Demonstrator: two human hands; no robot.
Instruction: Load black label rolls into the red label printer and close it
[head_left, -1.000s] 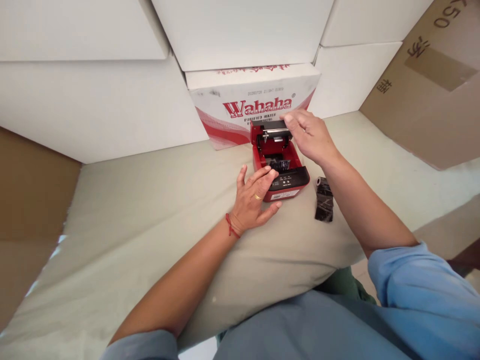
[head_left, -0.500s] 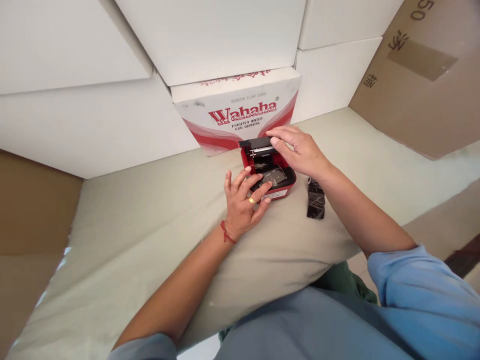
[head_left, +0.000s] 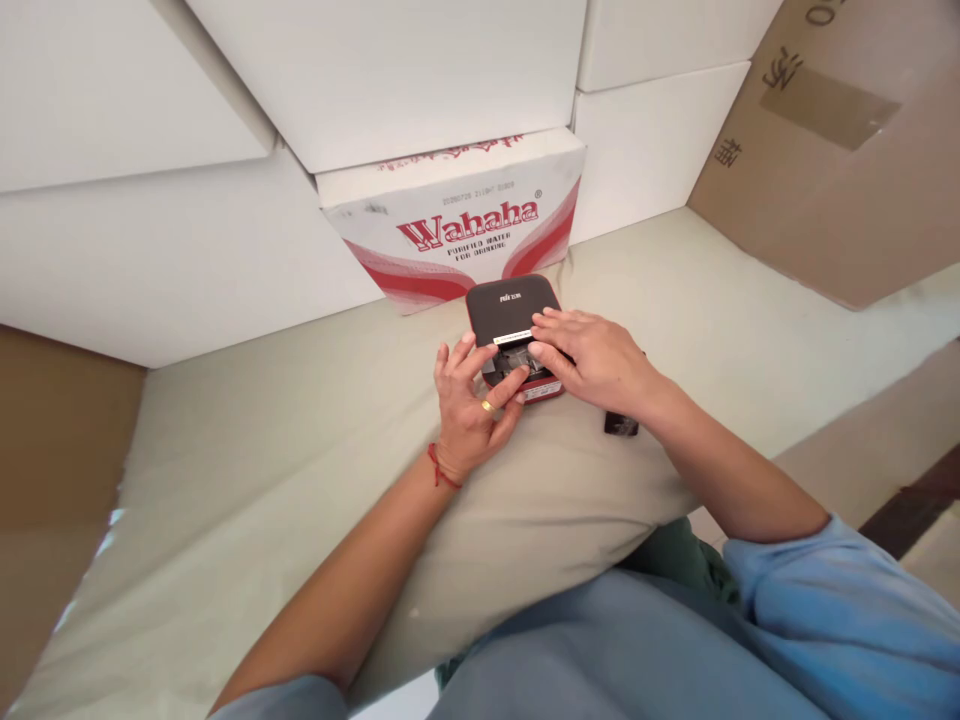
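A small red and black label printer (head_left: pixel 514 306) sits on the cloth-covered surface, its black lid lowered. Clear film-like material shows in the gap at its front. My left hand (head_left: pixel 476 405) rests against the printer's left and front side with fingers spread, the index fingertip at that gap. Stretched across the lid's front right edge are the fingers of my right hand (head_left: pixel 592 355), thumb near the gap. A strip of crumpled black film (head_left: pixel 621 424) lies to the right, partly hidden under my right hand and wrist.
Behind the printer stands a white and red water carton (head_left: pixel 457 225), with large white boxes (head_left: pixel 405 80) stacked around and above it. Brown cardboard boxes stand at right (head_left: pixel 832 150) and left (head_left: pixel 60 500). Beige cloth (head_left: pixel 285 450) covers the surface.
The printer's lid, raised before, has swung down toward me, my right hand moving down with it. My left hand stays at the front of the printer.
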